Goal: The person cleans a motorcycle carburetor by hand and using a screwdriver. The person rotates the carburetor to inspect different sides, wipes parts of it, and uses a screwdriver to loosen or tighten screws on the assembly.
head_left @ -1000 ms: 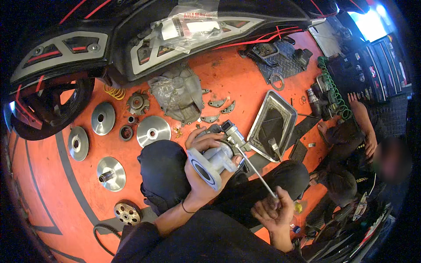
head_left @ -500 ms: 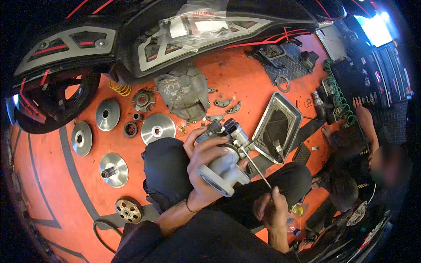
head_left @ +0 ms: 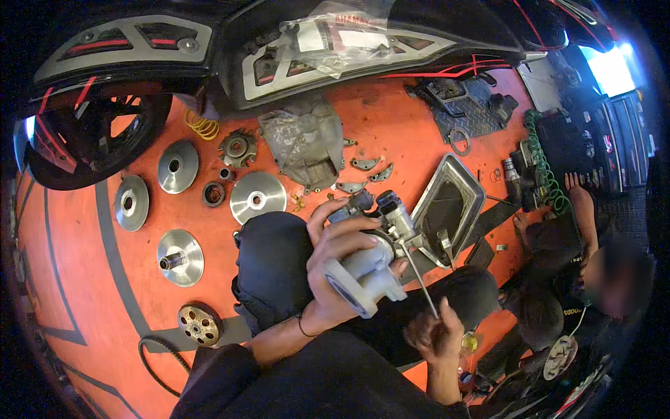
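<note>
My left hand [head_left: 340, 255] is wrapped round a grey metal throttle body [head_left: 361, 274], holding it up above my knees. Its round flange faces down toward me, and a black connector [head_left: 388, 202] sits at its far end. In my right hand [head_left: 436, 336], closed round its lower end, is a thin screwdriver [head_left: 419, 276]. The screwdriver's shaft slants up and left, and its tip meets the right side of the throttle body near the connector. My fist hides the handle.
Metal pulley discs [head_left: 180, 258], a clutch bell [head_left: 200, 323] and a belt [head_left: 148, 363] lie on the orange floor at left. A crankcase cover [head_left: 301, 143] lies ahead; a metal tray [head_left: 469, 230] holds a brush. A scooter [head_left: 230, 42] stands over the far side. Another person [head_left: 558, 230] sits at right.
The whole view has shifted slightly, so most floor parts sit further right. Both hands keep their hold, and the screwdriver tip stays at the throttle body.
</note>
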Available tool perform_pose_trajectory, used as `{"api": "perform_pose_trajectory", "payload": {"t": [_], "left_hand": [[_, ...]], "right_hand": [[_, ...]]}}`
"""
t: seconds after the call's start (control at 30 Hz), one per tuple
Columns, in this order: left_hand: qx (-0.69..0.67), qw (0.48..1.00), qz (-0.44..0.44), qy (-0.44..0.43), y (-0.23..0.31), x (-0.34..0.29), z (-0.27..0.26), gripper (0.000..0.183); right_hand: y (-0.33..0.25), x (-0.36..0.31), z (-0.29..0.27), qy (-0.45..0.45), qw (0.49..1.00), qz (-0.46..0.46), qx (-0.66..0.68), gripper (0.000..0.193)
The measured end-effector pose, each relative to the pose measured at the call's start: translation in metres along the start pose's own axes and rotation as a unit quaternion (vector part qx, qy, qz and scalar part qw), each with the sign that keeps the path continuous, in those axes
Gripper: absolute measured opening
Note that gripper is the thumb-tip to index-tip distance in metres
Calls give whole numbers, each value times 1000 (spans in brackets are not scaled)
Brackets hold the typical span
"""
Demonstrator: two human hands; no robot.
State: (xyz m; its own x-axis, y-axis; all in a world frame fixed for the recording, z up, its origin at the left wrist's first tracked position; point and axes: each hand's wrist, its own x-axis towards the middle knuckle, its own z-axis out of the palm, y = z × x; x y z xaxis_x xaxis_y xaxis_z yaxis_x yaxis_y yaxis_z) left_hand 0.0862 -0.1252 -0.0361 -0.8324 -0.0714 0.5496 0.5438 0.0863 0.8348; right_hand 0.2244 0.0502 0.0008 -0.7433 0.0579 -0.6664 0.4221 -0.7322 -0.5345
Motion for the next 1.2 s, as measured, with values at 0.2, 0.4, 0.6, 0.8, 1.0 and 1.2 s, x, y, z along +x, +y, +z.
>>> {"api": "perform_pose_trajectory", "payload": {"t": [0.2, 0.4, 0.6, 0.8, 1.0, 1.2], "left_hand": [[-3, 999, -36, -11, 3, 2, -1, 50], [-27, 998, -50, 1, -1, 1, 2, 51], [-3, 999, -53, -3, 3, 1, 3, 49], [-17, 997, -79, -11, 3, -2, 4, 50], [-90, 988, -129, 4, 5, 2, 9, 50], [-245, 913, -321, 57, 13, -3, 12, 45]], "right_hand": [[1, 6, -7, 56, 579, -481, -656, 36], [1, -11, 18, -63, 978, -65, -186, 61], [-8, -3, 5, -65, 609, -474, -633, 41], [11, -11, 16, 63, 876, -314, -361, 62], [10, -5, 19, 59, 935, -50, -347, 60], [-15, -15, 16, 104, 872, -253, -407, 33]]}}
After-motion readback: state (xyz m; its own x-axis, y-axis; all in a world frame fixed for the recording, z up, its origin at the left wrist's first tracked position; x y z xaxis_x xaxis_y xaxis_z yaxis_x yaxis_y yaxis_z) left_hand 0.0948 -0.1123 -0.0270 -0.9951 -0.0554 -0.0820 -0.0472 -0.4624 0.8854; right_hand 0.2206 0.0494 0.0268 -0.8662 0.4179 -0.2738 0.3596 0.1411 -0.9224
